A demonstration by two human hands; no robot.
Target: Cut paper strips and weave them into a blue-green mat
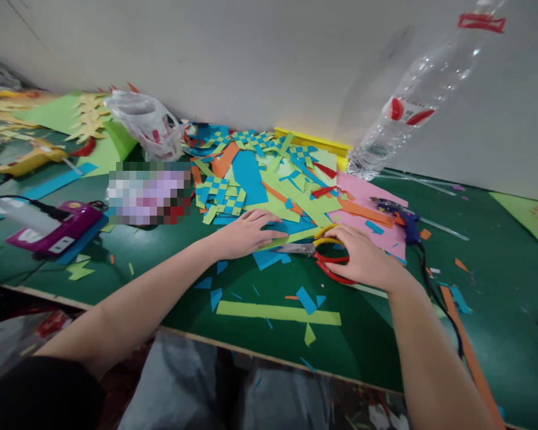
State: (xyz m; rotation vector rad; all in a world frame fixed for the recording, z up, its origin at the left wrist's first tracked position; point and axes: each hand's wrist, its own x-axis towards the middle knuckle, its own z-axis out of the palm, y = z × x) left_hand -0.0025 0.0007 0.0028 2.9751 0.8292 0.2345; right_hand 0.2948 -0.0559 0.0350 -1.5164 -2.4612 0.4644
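My left hand (248, 233) lies over the paper pile with its fingers stretched out and apart. Its fingertips touch a narrow light-green paper strip (301, 237). My right hand (363, 254) is closed on a pair of scissors (326, 260) with red and yellow handles. The scissor blades point left toward my left hand, just below the strip. Blue paper (269, 258) lies under the blade tips. Nearer to me, another light-green strip (278, 313) rests flat among small blue scraps. Past my hands is a heap of green, blue and orange strips, with blue-green woven pieces (219, 197).
A clear plastic bottle (407, 107) stands at the back right by the wall. Pink paper (372, 197) lies under a blue glue gun (406, 221) with a black cord. To the left are a purple power strip (58, 230), a plastic bag (150, 125) and a yellow glue gun (31, 160).
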